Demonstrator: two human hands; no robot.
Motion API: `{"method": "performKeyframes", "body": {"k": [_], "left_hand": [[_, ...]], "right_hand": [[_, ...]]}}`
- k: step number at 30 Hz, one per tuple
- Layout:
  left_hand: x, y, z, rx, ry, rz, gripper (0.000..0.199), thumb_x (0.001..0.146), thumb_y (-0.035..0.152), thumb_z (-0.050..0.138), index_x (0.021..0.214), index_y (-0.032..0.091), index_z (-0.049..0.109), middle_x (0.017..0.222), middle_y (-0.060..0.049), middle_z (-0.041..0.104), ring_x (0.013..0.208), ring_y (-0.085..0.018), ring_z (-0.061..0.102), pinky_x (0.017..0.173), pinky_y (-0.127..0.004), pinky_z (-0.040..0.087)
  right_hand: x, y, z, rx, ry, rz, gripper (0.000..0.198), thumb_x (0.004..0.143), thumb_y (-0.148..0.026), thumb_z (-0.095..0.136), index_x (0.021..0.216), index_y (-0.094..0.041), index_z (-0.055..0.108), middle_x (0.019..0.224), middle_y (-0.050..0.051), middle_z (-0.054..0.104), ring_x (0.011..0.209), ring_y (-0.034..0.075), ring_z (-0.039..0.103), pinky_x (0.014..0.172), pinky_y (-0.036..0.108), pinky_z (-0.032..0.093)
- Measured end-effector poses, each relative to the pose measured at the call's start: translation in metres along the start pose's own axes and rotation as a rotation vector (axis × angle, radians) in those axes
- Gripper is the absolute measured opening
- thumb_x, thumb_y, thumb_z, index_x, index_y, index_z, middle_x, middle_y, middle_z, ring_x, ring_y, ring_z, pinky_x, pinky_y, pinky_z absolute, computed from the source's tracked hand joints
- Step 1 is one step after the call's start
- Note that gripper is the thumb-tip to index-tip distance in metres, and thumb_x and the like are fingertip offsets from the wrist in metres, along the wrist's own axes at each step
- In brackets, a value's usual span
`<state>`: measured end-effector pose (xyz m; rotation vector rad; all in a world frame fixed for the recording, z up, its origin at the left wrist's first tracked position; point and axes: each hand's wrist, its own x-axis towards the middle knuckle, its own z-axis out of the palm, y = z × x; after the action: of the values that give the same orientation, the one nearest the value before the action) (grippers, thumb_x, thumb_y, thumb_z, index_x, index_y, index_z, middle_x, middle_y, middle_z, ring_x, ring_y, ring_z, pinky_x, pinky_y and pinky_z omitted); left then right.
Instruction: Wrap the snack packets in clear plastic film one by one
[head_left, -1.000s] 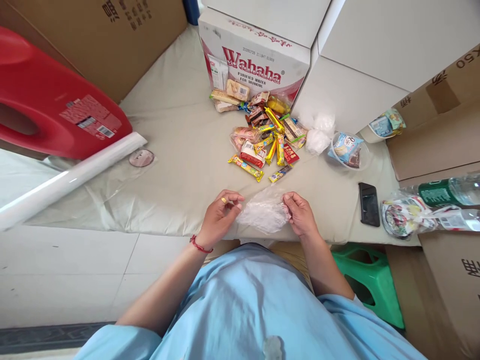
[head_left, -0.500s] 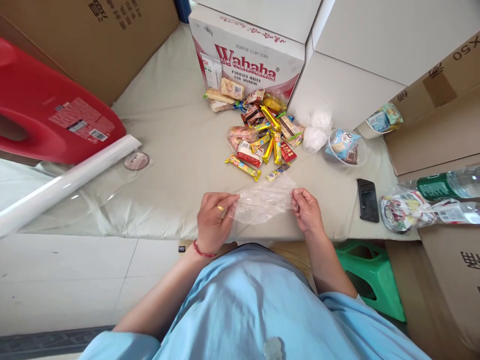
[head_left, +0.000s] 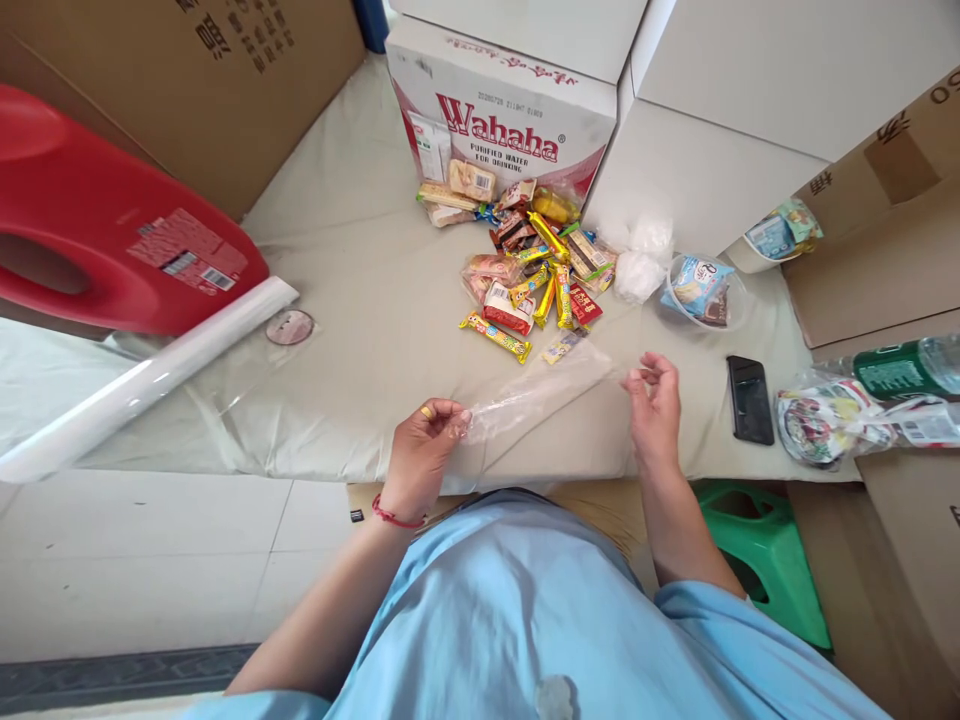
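A pale table (head_left: 345, 290) is filling the middle. At its near edge, the left hand (head_left: 420, 455) is pinching clear plastic (head_left: 536, 395) at the plastic's eight o'clock; at three, the right hand (head_left: 655, 410) is hovering, fingers parted, grasping nothing. Snacks (head_left: 536, 265) are lying at twelve, a carton (head_left: 502, 125) standing beyond.

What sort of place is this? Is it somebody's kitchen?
It looks more like a storeroom, though I can't be sure: big cardboard boxes and a Wahaha purified water carton crowd a covered table.
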<state>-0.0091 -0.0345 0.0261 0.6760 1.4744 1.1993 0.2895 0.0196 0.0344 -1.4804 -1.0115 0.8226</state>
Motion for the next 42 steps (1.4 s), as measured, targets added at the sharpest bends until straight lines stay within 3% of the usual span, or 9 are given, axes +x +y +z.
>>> {"method": "performKeyframes", "body": {"k": [4,8,10,15,20,24,26,32,42], "left_hand": [[-0.006,-0.003,0.008,0.119,0.020,0.101,0.040,0.074,0.056,0.080,0.077,0.021,0.062,0.072,0.002,0.060,0.069,-0.014,0.052,0.069,-0.027,0.042],[-0.012,0.000,0.019,0.247,0.040,0.220,0.039,0.091,0.055,0.064,0.071,0.022,0.058,0.069,0.001,0.057,0.069,-0.015,0.051,0.070,-0.029,0.041],[-0.015,0.000,0.025,0.322,0.054,0.313,0.039,0.096,0.051,0.059,0.069,0.022,0.057,0.070,0.001,0.056,0.069,-0.015,0.051,0.070,-0.029,0.042],[-0.018,-0.011,0.032,0.426,0.006,0.470,0.031,0.095,0.045,0.060,0.074,0.022,0.063,0.081,-0.002,0.060,0.075,-0.016,0.055,0.073,-0.030,0.046],[-0.008,-0.022,0.027,0.211,0.081,0.138,0.027,0.096,0.048,0.054,0.094,0.022,0.061,0.094,-0.005,0.065,0.087,-0.020,0.063,0.073,-0.032,0.053],[-0.003,-0.008,0.022,0.368,0.207,0.384,0.059,0.075,0.033,0.076,0.130,0.021,0.058,0.134,-0.013,0.059,0.119,-0.026,0.060,0.091,-0.039,0.053],[0.002,0.001,0.020,0.328,0.158,0.386,0.052,0.077,0.034,0.074,0.126,0.021,0.063,0.124,-0.011,0.065,0.115,-0.025,0.062,0.091,-0.039,0.053],[0.030,0.008,0.014,-0.443,0.020,-0.166,0.020,0.072,0.029,0.076,0.083,0.020,0.061,0.081,0.000,0.066,0.074,-0.012,0.063,0.066,-0.024,0.051],[0.020,0.011,0.013,-0.460,-0.223,-0.135,0.019,0.067,0.021,0.064,0.086,0.020,0.064,0.110,-0.010,0.072,0.097,-0.023,0.070,0.079,-0.037,0.058]], "right_hand": [[-0.030,-0.029,-0.003,-0.222,0.007,-0.185,0.028,0.094,-0.052,0.066,0.101,-0.024,0.065,0.092,0.002,0.063,0.080,0.016,0.058,0.070,0.028,0.050],[-0.072,-0.046,0.018,-0.248,-0.734,0.019,0.033,0.097,-0.050,0.064,0.078,-0.023,0.066,0.063,-0.002,0.056,0.059,0.013,0.050,0.055,0.026,0.040],[-0.081,-0.042,0.035,-0.240,-0.869,0.094,0.028,0.090,-0.050,0.072,0.085,-0.023,0.069,0.074,0.000,0.065,0.065,0.015,0.056,0.055,0.025,0.041],[-0.067,-0.019,0.076,-0.050,-0.488,0.144,0.041,0.072,-0.045,0.085,0.102,-0.025,0.066,0.101,0.004,0.068,0.088,0.019,0.059,0.062,0.025,0.047],[-0.056,-0.010,0.090,0.095,-0.561,0.191,0.018,0.079,-0.039,0.074,0.083,-0.024,0.065,0.078,-0.002,0.062,0.070,0.015,0.053,0.067,0.027,0.046],[-0.061,-0.013,0.089,0.050,-0.621,0.123,0.014,0.081,-0.036,0.071,0.081,-0.024,0.065,0.077,-0.002,0.061,0.071,0.015,0.053,0.070,0.028,0.045],[-0.062,-0.015,0.087,0.021,-0.616,0.084,0.013,0.083,-0.036,0.070,0.082,-0.024,0.065,0.079,-0.002,0.062,0.072,0.015,0.053,0.070,0.028,0.044],[-0.068,-0.006,0.069,0.057,-0.513,0.153,0.016,0.084,-0.038,0.069,0.083,-0.025,0.060,0.078,-0.002,0.058,0.068,0.014,0.050,0.065,0.027,0.043],[-0.065,-0.002,0.052,0.420,-0.367,0.408,0.021,0.072,-0.032,0.072,0.074,-0.024,0.053,0.101,0.004,0.066,0.081,0.017,0.059,0.075,0.030,0.051]]}}
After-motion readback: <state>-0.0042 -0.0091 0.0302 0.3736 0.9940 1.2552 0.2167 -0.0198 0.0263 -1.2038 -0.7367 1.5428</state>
